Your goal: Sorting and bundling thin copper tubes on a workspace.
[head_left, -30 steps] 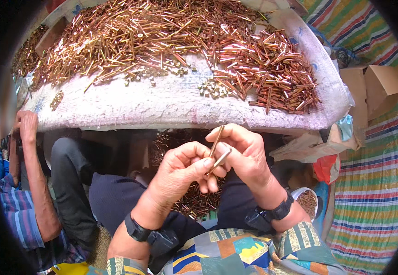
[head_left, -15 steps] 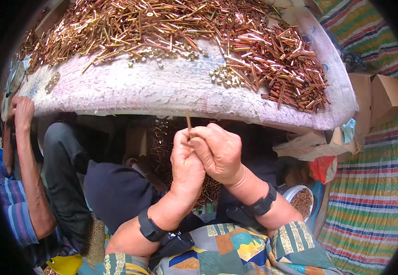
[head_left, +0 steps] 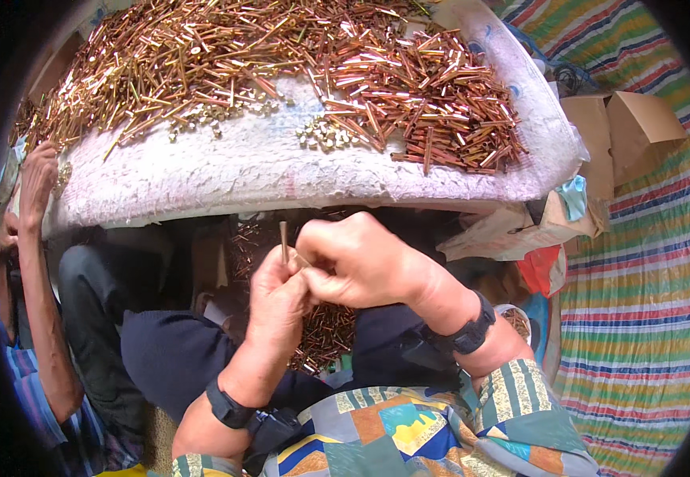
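Note:
My left hand (head_left: 273, 298) is closed on a thin brass-coloured metal rod (head_left: 283, 238), which sticks up between thumb and fingers. Right beside it, my right hand (head_left: 361, 258) has its fingers pinched together at the left fingertips; a thin sliver shows there, too small to name. Both hands are above my lap, just in front of the padded table edge. On the table lies a large heap of copper-coloured metal rods (head_left: 456, 103), with small golden nuts (head_left: 325, 133) along its near side.
A whitish cloth (head_left: 241, 175) covers the table. Below, more rods (head_left: 325, 334) fill a container between my knees. At left a co-worker's hand (head_left: 38, 175) reaches to the table edge. Cardboard boxes (head_left: 639, 131) and striped sheeting (head_left: 639, 342) lie at right, near a white bucket (head_left: 516, 318).
My right hand has turned, its wrist now higher and its fingers pointing left. The rod in my left hand stands more upright. The whole view has shifted a little, and the table appears further left.

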The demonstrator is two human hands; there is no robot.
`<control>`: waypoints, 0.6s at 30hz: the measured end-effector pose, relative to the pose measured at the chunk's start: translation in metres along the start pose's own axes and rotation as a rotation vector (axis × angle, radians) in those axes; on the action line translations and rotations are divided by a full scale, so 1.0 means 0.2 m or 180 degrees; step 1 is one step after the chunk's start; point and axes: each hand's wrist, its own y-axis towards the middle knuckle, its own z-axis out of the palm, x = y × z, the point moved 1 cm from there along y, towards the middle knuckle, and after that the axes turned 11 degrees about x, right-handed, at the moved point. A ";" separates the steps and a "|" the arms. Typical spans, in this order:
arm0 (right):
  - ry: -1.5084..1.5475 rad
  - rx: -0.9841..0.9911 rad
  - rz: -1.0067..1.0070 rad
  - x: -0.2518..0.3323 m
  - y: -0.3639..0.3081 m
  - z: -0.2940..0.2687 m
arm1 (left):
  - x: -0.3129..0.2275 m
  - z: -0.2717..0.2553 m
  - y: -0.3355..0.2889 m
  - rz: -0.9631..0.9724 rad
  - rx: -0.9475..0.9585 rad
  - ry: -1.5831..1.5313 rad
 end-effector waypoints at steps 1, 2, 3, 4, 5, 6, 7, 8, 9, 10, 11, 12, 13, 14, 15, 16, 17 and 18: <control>0.0470 -0.0284 0.0192 -0.01 -0.04 -0.02 | -0.05 0.04 0.00 0.0177 -0.0274 0.0094; 0.0939 -0.0568 0.0386 -0.02 -0.07 -0.03 | -0.06 0.02 0.00 0.0207 -0.0330 0.0053; 0.1621 -0.0720 0.0361 -0.04 -0.10 -0.04 | -0.07 0.02 0.01 0.0202 -0.0310 -0.0140; 0.1766 -0.1334 0.0302 -0.07 -0.11 -0.02 | -0.08 0.02 0.01 0.0189 -0.0283 -0.0324; 0.2208 -0.1472 0.0221 -0.07 -0.13 -0.01 | -0.10 0.03 0.01 -0.0084 -0.0209 -0.0275; 0.2645 -0.1611 0.0136 -0.06 -0.14 -0.01 | -0.10 0.04 0.01 -0.0086 -0.0196 -0.0273; 0.2681 -0.1633 0.0061 -0.07 -0.14 0.01 | -0.09 0.05 0.01 -0.0140 -0.0002 -0.0223; 0.2716 -0.1654 -0.0013 -0.08 -0.14 0.04 | -0.08 0.06 0.01 -0.0194 0.0191 -0.0173; 0.2930 -0.1709 -0.0080 -0.05 -0.12 0.05 | -0.08 0.08 0.00 -0.0366 0.0000 -0.0377; 0.2685 -0.1650 -0.0017 -0.08 -0.12 0.08 | -0.08 0.07 0.01 -0.0371 0.0014 -0.0380; 0.2618 -0.1666 0.0041 -0.08 -0.12 0.08 | -0.07 0.06 0.01 -0.0283 0.0139 -0.0359; 0.2564 -0.1667 0.0091 -0.08 -0.11 0.09 | -0.07 0.04 0.02 -0.0185 0.0245 -0.0337; 0.2563 -0.1658 0.0091 -0.09 -0.12 0.08 | -0.07 0.03 0.02 -0.0171 0.0221 -0.0412; 0.1864 -0.1783 0.0205 -0.11 -0.13 0.05 | -0.07 0.03 0.02 -0.0165 0.0216 -0.0419; 0.1153 -0.1900 0.0323 -0.13 -0.15 0.00 | -0.08 0.04 0.03 -0.0189 0.0179 -0.0391; 0.1072 -0.2319 0.0691 -0.14 -0.15 -0.06 | -0.08 0.03 0.02 -0.0202 0.0103 -0.0350; 0.0126 -0.2558 0.1088 -0.19 -0.16 -0.13 | -0.08 0.02 0.02 -0.0192 0.0072 -0.0349; -0.0693 -0.2806 0.1095 -0.27 -0.19 -0.21 | -0.07 0.02 0.03 -0.0190 0.0060 -0.0328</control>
